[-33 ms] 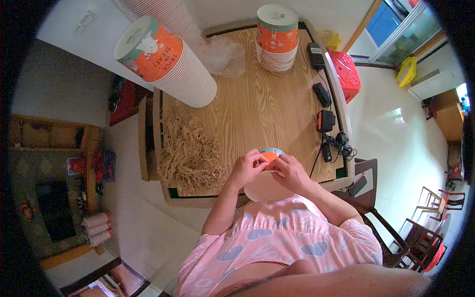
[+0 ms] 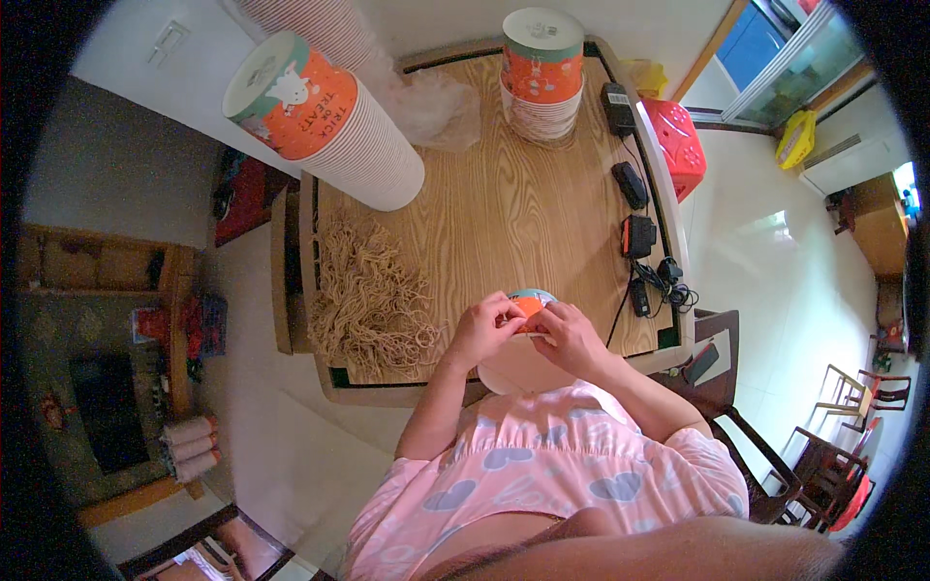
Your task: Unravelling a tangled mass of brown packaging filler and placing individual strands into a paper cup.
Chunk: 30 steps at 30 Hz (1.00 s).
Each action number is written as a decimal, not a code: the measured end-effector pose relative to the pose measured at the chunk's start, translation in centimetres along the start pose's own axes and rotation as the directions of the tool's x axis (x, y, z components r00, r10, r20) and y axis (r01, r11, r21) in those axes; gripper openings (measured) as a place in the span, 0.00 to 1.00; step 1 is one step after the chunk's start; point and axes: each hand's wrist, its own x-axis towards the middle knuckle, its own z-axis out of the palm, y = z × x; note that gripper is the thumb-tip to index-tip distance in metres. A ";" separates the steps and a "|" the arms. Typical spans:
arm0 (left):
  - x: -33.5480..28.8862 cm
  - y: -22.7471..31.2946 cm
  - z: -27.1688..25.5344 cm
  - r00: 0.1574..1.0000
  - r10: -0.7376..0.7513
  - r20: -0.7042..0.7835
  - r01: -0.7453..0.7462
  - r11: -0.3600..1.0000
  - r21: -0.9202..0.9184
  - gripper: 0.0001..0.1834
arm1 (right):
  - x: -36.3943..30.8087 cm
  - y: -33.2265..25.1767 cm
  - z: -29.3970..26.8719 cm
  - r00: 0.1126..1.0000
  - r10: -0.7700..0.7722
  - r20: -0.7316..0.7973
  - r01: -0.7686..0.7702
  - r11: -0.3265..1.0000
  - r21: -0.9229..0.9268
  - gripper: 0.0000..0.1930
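Note:
Close to the table's near edge, my left hand (image 2: 481,331) and my right hand (image 2: 572,339) meet over an orange and teal paper bucket (image 2: 530,305). The fingers of both hands are closed in a pinch on its orange wall. Whether a cord is between the fingertips is hidden. Below the hands shows a pale rounded surface, perhaps the bucket's inside. Left of my left hand lies a tangled pile of tan cords (image 2: 373,300). A tall stack of nested paper buckets (image 2: 329,126) stands upside down at the far left; a shorter stack (image 2: 542,73) stands at the back.
The wood-grain table (image 2: 494,213) has a raised rim. Along its right side lie black power adapters (image 2: 636,235) and a coiled cable (image 2: 668,281). Crumpled clear plastic (image 2: 441,111) rests between the stacks. A red stool (image 2: 675,145) stands beyond the right edge.

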 end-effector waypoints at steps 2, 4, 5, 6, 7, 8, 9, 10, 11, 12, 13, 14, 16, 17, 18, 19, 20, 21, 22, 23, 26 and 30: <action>0.0 0.3 0.0 1.000 -0.005 -0.011 0.005 1.000 -0.018 0.05 | 0.1 -0.2 -0.3 0.999 -0.034 -0.007 0.034 0.999 -0.042 0.11; -0.2 0.4 0.0 1.000 -0.003 -0.029 0.002 1.000 -0.008 0.05 | 0.3 -0.4 -0.6 0.998 -0.052 -0.020 0.051 0.997 -0.049 0.11; -0.2 0.4 0.0 0.999 0.001 -0.048 -0.001 1.000 0.000 0.05 | 0.4 -0.5 -0.6 0.997 -0.070 -0.033 0.068 0.996 -0.057 0.10; -0.2 0.4 0.1 0.999 0.001 -0.047 -0.001 1.000 0.001 0.05 | 0.4 -0.6 -0.7 0.997 -0.070 -0.034 0.068 0.996 -0.057 0.10; -0.2 0.5 0.2 0.998 -0.001 -0.066 0.002 1.000 0.016 0.05 | 0.4 -0.6 -0.7 0.996 -0.084 -0.043 0.081 0.994 -0.067 0.10; -0.2 0.5 0.3 0.996 -0.003 -0.084 0.005 1.000 0.031 0.05 | 0.4 -0.6 -0.7 0.994 -0.098 -0.052 0.093 0.993 -0.078 0.10; -0.2 0.3 0.5 0.996 -0.003 -0.085 0.005 0.999 0.033 0.05 | 0.4 -0.5 -0.7 0.994 -0.099 -0.053 0.095 0.992 -0.077 0.10; -0.3 -0.2 0.7 0.995 -0.003 -0.102 0.004 1.000 0.014 0.05 | 0.3 -0.2 -0.6 0.995 -0.095 -0.034 0.093 0.994 -0.066 0.10; -0.3 -0.4 0.8 0.993 -0.004 -0.118 0.003 1.000 -0.005 0.05 | 0.2 -0.1 -0.5 0.996 -0.091 -0.015 0.090 0.994 -0.055 0.10; -0.3 -0.3 0.8 0.993 -0.003 -0.117 0.003 1.000 -0.005 0.05 | 0.2 -0.1 -0.5 0.996 -0.090 -0.016 0.089 0.994 -0.055 0.10; -0.3 -0.3 0.8 0.991 0.005 -0.133 -0.004 1.000 0.012 0.05 | 0.1 -0.3 -0.4 0.998 -0.049 -0.040 0.047 0.998 -0.047 0.09; -0.3 -0.2 0.8 0.989 0.014 -0.149 -0.010 1.000 0.028 0.05 | 0.0 -0.4 -0.3 0.998 -0.007 -0.064 0.005 0.999 -0.039 0.09; -0.3 -0.1 0.7 0.989 0.019 -0.147 -0.014 0.999 0.031 0.05 | 0.0 -0.5 -0.4 0.998 0.003 -0.063 -0.005 0.999 -0.039 0.09; -0.2 0.0 0.7 0.989 0.023 -0.144 -0.019 0.999 0.032 0.05 | -0.1 -0.6 -0.5 0.998 0.013 -0.061 -0.016 0.999 -0.040 0.09; -0.2 0.1 0.6 0.989 0.024 -0.144 -0.020 0.999 0.033 0.05 | -0.1 -0.5 -0.5 0.998 0.012 -0.063 -0.015 0.999 -0.040 0.09; -0.2 0.2 0.5 0.991 0.020 -0.135 -0.013 0.998 0.055 0.05 | -0.1 -0.4 -0.6 0.998 -0.022 -0.053 0.020 0.999 -0.040 0.09; -0.2 0.4 0.5 0.992 0.016 -0.126 -0.007 0.997 0.075 0.05 | -0.1 -0.3 -0.6 0.997 -0.058 -0.043 0.056 0.998 -0.040 0.10; -0.2 0.5 0.6 0.992 0.017 -0.128 -0.007 0.997 0.075 0.05 | 0.0 -0.2 -0.6 0.997 -0.059 -0.042 0.057 0.998 -0.041 0.10; 0.0 0.8 0.8 0.989 0.033 -0.142 -0.014 0.991 0.131 0.05 | 0.1 -0.1 -0.5 0.996 -0.070 -0.049 0.067 0.997 -0.049 0.10; 0.1 0.9 0.9 0.986 0.050 -0.157 -0.020 0.982 0.186 0.05 | 0.3 0.0 -0.6 0.995 -0.082 -0.054 0.078 0.995 -0.057 0.10; 0.5 0.9 0.7 0.973 0.055 -0.222 -0.002 0.973 0.229 0.05 | 0.9 -0.3 -1.1 0.989 0.146 0.030 -0.148 0.988 0.055 0.09; 1.2 0.5 -1.7 0.967 0.041 -0.251 -0.009 0.992 0.126 0.07 | 1.0 2.3 -1.2 0.956 0.244 -0.165 -0.245 0.969 0.019 0.13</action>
